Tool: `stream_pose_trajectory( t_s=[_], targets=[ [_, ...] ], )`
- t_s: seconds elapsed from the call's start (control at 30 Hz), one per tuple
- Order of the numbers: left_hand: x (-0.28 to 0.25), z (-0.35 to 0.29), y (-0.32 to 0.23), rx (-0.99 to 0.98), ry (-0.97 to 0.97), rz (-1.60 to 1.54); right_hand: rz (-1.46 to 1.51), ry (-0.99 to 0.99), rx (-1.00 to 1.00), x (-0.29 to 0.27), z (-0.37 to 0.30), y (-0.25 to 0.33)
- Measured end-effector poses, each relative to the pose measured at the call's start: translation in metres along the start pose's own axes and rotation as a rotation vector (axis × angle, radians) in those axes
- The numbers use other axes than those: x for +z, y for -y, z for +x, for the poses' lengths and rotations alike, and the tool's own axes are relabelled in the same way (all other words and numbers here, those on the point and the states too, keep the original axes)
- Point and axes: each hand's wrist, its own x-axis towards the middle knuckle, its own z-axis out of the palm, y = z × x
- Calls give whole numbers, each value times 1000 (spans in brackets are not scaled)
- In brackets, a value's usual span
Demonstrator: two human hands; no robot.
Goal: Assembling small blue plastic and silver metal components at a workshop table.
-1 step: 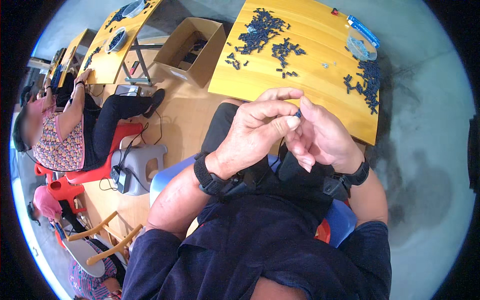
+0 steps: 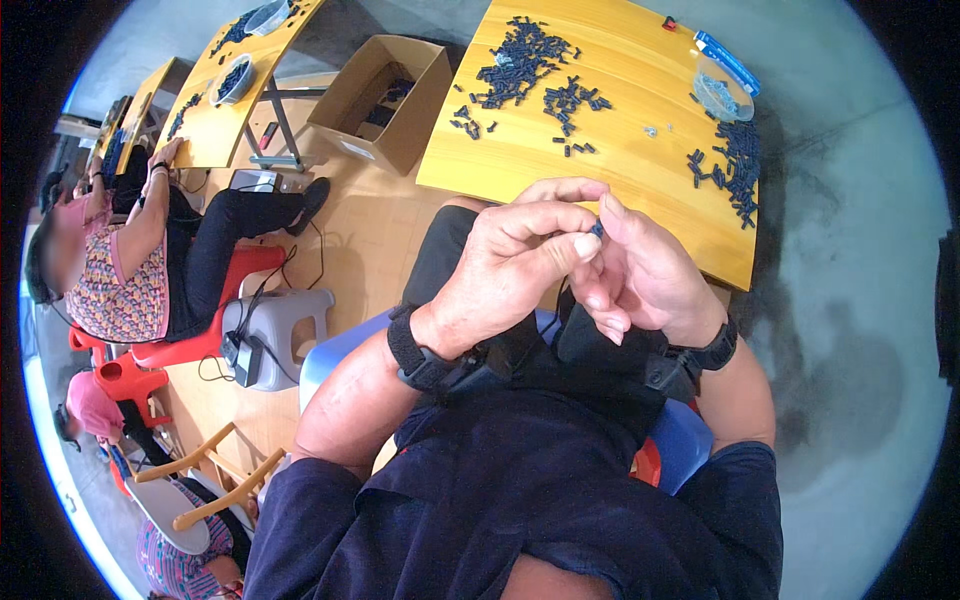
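Observation:
My hands meet just above my lap, near the front edge of the yellow table (image 2: 640, 160). A small dark plastic part (image 2: 597, 229) shows between them, mostly covered by fingers. The thumb and forefinger of my left hand (image 2: 515, 250) pinch it. My right hand (image 2: 655, 265) closes round it from the other side, thumb up and fingers curled beneath. Beyond the hands, loose dark parts lie in a large heap (image 2: 520, 65) and a smaller cluster (image 2: 570, 103). Another heap (image 2: 740, 160) lies along the table's right side.
A clear tub (image 2: 722, 98) with small transparent pieces and a blue-and-white box (image 2: 727, 62) stand at the table's right. Left of the table is an open cardboard box (image 2: 385, 100). Further left, a seated person (image 2: 130, 255) works at another table, near a grey stool (image 2: 290, 335).

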Motion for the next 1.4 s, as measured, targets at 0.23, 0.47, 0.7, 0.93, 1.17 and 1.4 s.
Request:
stream_pose_trajectory(
  t_s=[0.23, 0.47, 0.7, 0.93, 1.17, 1.4],
  targets=[
    [-4, -2, -8, -205, 72, -262, -66, -16, -8, -2, 3, 1],
    [-9, 1, -4, -105, 24, -108, -588, -266, -445, 4, -3, 9],
    [-14, -1, -6, -190, 40, -26, -797, -274, -580, 9, -4, 15],
    [-14, 1, 1, -87, 45, 138, -747, -331, -450, 6, -2, 11],
    [-10, 1, 6, -150, -46, 41, -624, -303, -445, 2, 0, 11],
    [-13, 5, 9, -90, -49, 24, -171, -192, -168, -12, 3, 3]
  ],
)
